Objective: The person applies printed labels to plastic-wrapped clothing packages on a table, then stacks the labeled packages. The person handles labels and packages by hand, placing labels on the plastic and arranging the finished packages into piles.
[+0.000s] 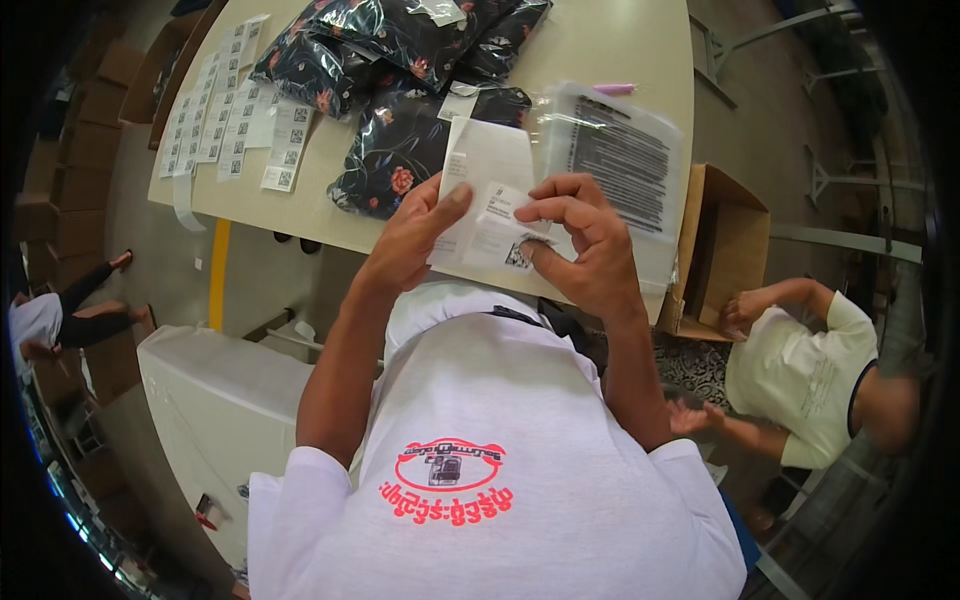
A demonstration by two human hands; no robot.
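Observation:
My left hand (415, 235) grips a white label sheet (478, 150) at its left side, thumb on the front, over the table's near edge. My right hand (590, 245) pinches a smaller label (517, 255) with a square code at the sheet's lower right, fingers curled. Behind the sheet lie several bagged bundles of dark floral fabric (380, 160). Label strips (285, 140) are spread over the left of the table (320, 225). A stack of clear printed plastic bags (615, 165) lies right of my hands, with a small pink object (614, 89) beyond it.
An open cardboard box (730, 240) stands against the table's right side, with a seated person (800, 380) beside it. Another person (55, 320) is at the far left near stacked cartons (85, 140). A white padded surface (200, 400) is at the lower left, metal frames (840, 185) at the right.

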